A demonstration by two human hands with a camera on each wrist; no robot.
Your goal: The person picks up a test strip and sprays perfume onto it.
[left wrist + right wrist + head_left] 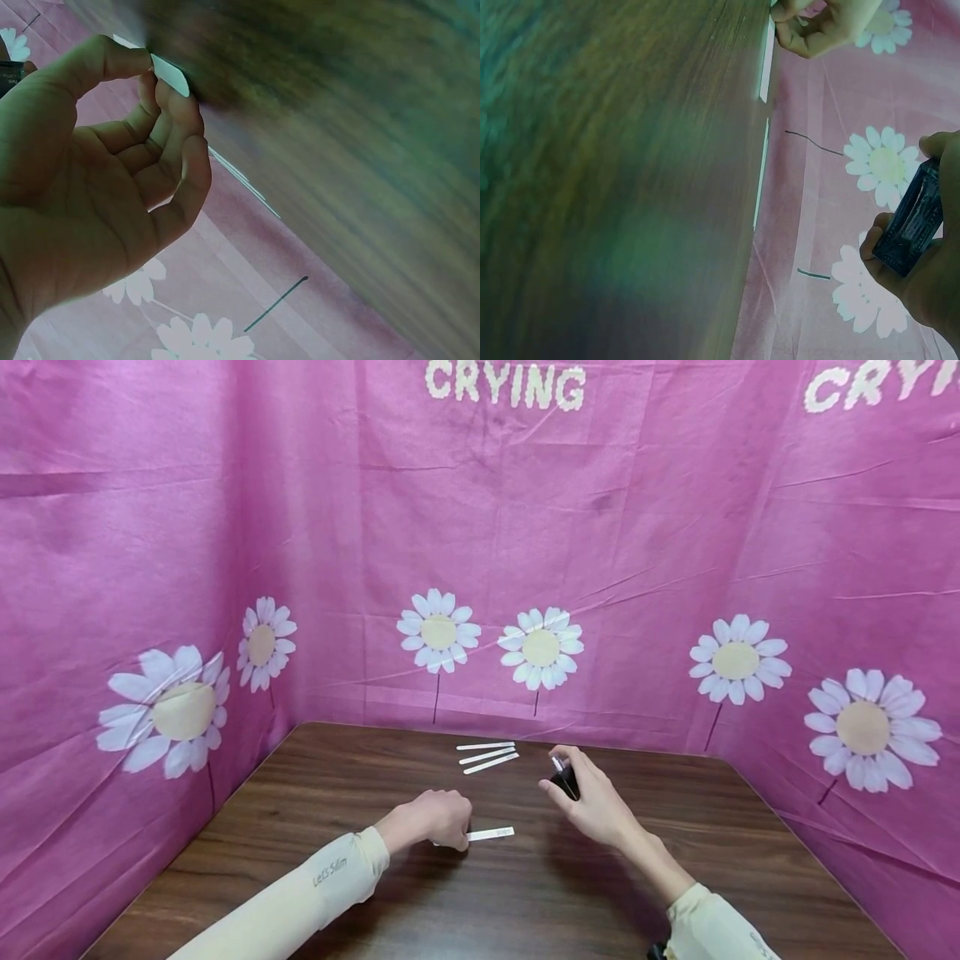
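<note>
In the head view my left hand (441,818) is low over the table's middle, pinching one end of a white paper strip (491,834). The strip points right and carries small print near its far end. The left wrist view shows the thumb and index finger on the strip's rounded end (172,76). My right hand (596,797) grips a small black spray bottle (566,782) with a silver neck, index finger at its top. In the right wrist view the dark, boxy bottle (913,221) is held above table level, apart from the strip.
Three more white paper strips (487,757) lie fanned out toward the back of the brown wooden table (360,760). A pink cloth (637,543) with printed daisies hangs round the back and sides. A dark band shows at the right wrist.
</note>
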